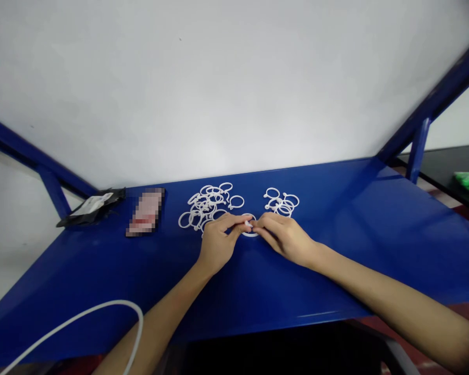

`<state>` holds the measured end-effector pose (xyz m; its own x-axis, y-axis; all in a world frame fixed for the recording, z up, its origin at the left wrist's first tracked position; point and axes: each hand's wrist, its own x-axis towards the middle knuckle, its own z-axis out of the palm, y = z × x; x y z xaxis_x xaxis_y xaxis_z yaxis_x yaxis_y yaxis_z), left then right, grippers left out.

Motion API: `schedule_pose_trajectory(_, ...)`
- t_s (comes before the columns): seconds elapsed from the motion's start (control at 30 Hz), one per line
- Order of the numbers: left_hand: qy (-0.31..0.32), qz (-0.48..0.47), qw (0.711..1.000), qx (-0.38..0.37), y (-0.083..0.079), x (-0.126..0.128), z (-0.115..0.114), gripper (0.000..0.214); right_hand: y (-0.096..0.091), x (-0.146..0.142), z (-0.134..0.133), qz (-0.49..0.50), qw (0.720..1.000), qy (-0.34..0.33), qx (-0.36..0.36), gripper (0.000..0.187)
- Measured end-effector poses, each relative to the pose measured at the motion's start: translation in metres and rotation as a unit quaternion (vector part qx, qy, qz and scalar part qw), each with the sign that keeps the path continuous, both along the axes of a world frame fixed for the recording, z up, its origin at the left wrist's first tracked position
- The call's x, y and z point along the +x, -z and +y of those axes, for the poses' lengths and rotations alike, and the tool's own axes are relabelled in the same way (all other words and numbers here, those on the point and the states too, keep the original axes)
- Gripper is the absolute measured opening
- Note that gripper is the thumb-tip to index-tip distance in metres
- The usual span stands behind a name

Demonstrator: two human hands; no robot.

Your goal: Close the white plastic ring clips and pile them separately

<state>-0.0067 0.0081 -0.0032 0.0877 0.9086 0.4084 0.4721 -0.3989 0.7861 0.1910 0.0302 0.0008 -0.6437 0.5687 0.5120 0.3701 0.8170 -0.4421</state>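
Between my two hands is a white plastic ring (251,235), held just over the blue table. My left hand (221,237) pinches it from the left with thumb and forefinger. From the right, the fingertips of my right hand (283,235) close on the same ring, where a small white knob shows between the fingers. The exact fit of the parts there is hidden by my fingertips. Beyond my left hand lies a loose pile of similar white rings (203,204). A smaller group of white rings (284,204) lies behind my right hand.
The blue table (320,297) has a pale wall behind it and blue frame posts at both sides. A black plastic bag (91,205) and a blurred-out flat object (146,212) lie at left. A white cable (101,306) loops across the lower left, over my left forearm.
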Motion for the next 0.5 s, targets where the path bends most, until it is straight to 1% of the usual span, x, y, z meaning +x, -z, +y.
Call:
schedule_pose_trajectory(0.07, -0.01, 0.059, 0.998, 0.017, -0.002, 0.0, 0.003, 0.022, -0.001, 0.001, 0.006, 0.001, 0.999, 0.032, 0.008, 0.022)
schedule_pose_trajectory(0.13, -0.019, 0.14, 0.989, 0.037, -0.002, -0.002, 0.005, 0.029, -0.003, 0.006, 0.015, -0.01, 0.995, 0.09, 0.036, 0.022)
schedule_pose_trajectory(0.17, -0.013, 0.187, 0.981, 0.047, -0.002, -0.004, 0.007, 0.031, -0.004, 0.011, 0.021, -0.022, 0.991, 0.124, 0.053, 0.023)
schedule_pose_trajectory(0.23, 0.026, 0.277, 0.959, 0.061, 0.0, -0.009, 0.009, 0.027, -0.005, 0.023, 0.034, -0.061, 0.976, 0.189, 0.087, 0.024)
schedule_pose_trajectory(0.3, 0.07, 0.339, 0.936, 0.065, 0.001, -0.014, 0.01, 0.017, -0.004, 0.035, 0.045, -0.108, 0.961, 0.225, 0.117, 0.026)
schedule_pose_trajectory(0.33, 0.084, 0.357, 0.928, 0.065, 0.001, -0.015, 0.011, 0.012, -0.003, 0.039, 0.049, -0.125, 0.954, 0.237, 0.131, 0.026)
schedule_pose_trajectory(0.4, 0.092, 0.373, 0.921, 0.066, 0.0, -0.017, 0.011, 0.006, -0.002, 0.042, 0.052, -0.14, 0.945, 0.256, 0.15, 0.027)
schedule_pose_trajectory(0.47, 0.093, 0.363, 0.925, 0.063, -0.002, -0.015, 0.01, 0.005, -0.002, 0.039, 0.048, -0.126, 0.948, 0.25, 0.152, 0.028)
schedule_pose_trajectory(0.5, 0.094, 0.349, 0.931, 0.057, -0.003, -0.014, 0.009, 0.006, -0.003, 0.035, 0.044, -0.112, 0.956, 0.229, 0.145, 0.028)
